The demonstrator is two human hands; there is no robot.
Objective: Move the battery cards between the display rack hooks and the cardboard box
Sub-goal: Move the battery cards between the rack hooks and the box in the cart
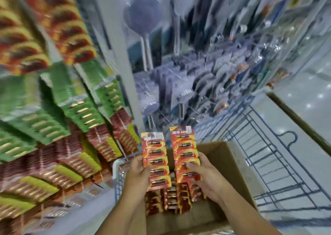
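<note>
Battery cards, red-orange strips: left hand [138, 174] grips one strip [156, 160], right hand [206, 177] grips another [185, 154], both above cardboard box [222, 156] holding more cards. Blurred display rack [53, 100] left of box.

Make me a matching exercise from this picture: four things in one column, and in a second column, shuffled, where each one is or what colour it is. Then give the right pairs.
Things
1. left hand
2. right hand
3. cardboard box
4. green battery cards

Places
A. hanging on the rack at the left
B. holds the taller, right-hand strip of red battery cards
C. below both hands, more red cards inside
D. holds the shorter, left-hand strip of red battery cards

Pairs: 1-D, 2-B, 3-C, 4-A
</note>
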